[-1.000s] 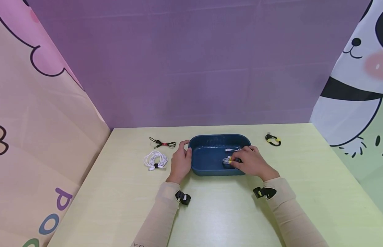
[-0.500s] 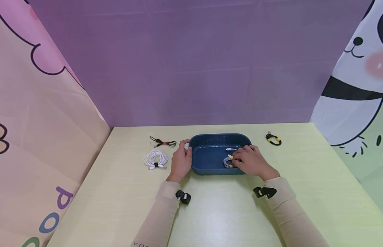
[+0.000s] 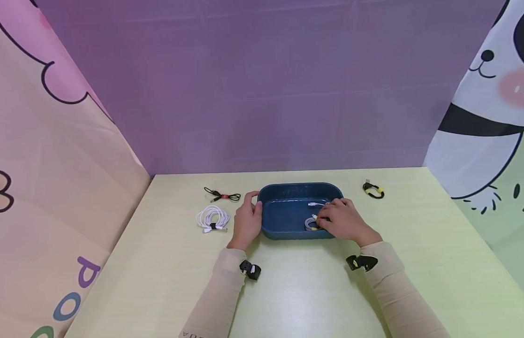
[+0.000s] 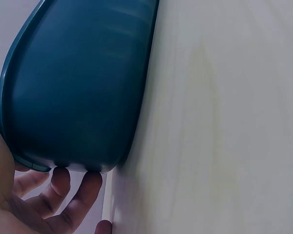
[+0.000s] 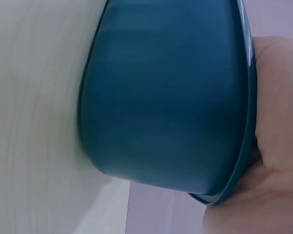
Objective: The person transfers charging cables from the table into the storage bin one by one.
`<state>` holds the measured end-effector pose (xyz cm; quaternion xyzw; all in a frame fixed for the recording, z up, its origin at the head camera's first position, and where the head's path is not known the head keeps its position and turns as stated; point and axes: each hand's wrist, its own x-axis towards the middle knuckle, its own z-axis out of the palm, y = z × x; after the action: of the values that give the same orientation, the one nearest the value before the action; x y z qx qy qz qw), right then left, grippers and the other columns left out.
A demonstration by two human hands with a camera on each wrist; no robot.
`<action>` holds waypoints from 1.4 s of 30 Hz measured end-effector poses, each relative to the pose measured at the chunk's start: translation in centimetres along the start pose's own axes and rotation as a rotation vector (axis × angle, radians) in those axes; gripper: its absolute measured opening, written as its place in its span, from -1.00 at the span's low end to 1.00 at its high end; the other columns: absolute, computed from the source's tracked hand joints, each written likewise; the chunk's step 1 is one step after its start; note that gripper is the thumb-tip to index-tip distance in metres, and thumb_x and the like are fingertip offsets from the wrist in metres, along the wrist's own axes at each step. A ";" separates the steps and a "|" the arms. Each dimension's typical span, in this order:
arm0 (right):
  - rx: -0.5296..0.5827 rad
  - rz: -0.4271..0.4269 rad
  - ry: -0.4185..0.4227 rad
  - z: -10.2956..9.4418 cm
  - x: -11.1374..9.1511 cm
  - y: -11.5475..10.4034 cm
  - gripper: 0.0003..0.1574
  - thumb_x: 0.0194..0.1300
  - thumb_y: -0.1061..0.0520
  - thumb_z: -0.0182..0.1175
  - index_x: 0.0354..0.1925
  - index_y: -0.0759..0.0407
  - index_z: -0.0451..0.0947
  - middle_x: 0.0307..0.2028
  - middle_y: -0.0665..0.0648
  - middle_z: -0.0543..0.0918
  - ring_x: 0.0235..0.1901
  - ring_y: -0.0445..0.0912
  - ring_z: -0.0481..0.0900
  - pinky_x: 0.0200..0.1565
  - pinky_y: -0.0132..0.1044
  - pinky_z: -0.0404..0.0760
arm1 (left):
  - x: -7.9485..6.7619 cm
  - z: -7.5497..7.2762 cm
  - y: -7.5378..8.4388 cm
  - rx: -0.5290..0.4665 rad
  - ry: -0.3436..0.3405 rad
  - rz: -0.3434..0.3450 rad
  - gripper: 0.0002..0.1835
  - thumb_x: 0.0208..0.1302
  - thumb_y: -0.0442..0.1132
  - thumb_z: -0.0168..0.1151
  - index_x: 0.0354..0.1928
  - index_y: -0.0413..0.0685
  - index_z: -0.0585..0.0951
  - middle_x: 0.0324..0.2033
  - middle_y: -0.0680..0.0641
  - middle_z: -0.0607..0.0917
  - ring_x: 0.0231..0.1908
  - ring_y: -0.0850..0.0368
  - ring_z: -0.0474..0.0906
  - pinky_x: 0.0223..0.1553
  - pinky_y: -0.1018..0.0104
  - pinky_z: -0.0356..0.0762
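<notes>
A dark blue tray [image 3: 283,234] sits on the table between both hands. My left hand [image 3: 246,223] grips its left end, with bent fingertips [image 4: 90,183] against the outer wall and the thumb at the rim. My right hand [image 3: 344,220] reaches over the right end into the tray. It holds a coiled grey-white cable [image 3: 309,224] with yellow bands at the near right corner, partly hidden by the fingers. Just beyond, a white cable end [image 3: 315,204] shows in the tray, the rest hidden behind the hand. The right wrist view shows mainly the outer wall of the tray.
Left of the tray lie a black cable [image 3: 223,195] with a red tie and a coiled white cable [image 3: 213,219] with a black tie. A black cable [image 3: 373,189] with yellow bands lies at the far right. A purple backdrop [image 3: 287,94] stands behind the table.
The grey-white cable has shifted and turned slightly under the fingers of my right hand in the tray's near right corner. My left hand and the tray stay put.
</notes>
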<state>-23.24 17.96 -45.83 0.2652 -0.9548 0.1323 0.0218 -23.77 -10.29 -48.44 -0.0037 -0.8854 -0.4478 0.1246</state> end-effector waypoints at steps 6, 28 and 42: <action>0.068 0.007 0.014 -0.1 0.0 0.1 -0.80 0.44 0.08 0.18 -0.19 -0.04 0.76 -0.12 -0.01 0.75 0.07 0.08 0.51 0.30 0.27 0.19 | 0.0 -0.1 0.0 0.003 -0.002 0.000 -0.60 0.59 -0.16 0.03 0.39 0.04 0.42 -0.45 -0.06 0.58 -0.54 0.12 0.43 -0.49 0.30 0.35; 0.402 0.125 0.416 -2.0 -0.8 4.3 -0.85 0.48 0.24 0.14 -0.11 0.28 0.63 -0.18 0.22 0.62 -0.17 0.04 0.52 -0.02 -0.01 0.52 | 0.0 0.0 0.0 0.014 0.004 0.009 -0.61 0.59 -0.17 0.02 0.38 0.06 0.44 -0.45 -0.06 0.61 -0.54 0.13 0.44 -0.47 0.28 0.35; 0.457 0.373 0.462 -3.7 -3.2 7.5 -0.75 0.51 0.17 0.11 -0.03 0.33 0.58 0.02 0.32 0.56 -0.09 0.09 0.53 -0.16 -0.27 0.46 | 0.0 -0.2 0.1 0.003 0.006 0.018 -0.61 0.58 -0.18 0.03 0.37 0.02 0.44 -0.46 -0.07 0.60 -0.55 0.14 0.43 -0.47 0.29 0.36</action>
<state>-24.43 26.72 -44.45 0.0480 -0.9024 0.4002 0.1525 -23.72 -10.38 -48.21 -0.0099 -0.8855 -0.4455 0.1313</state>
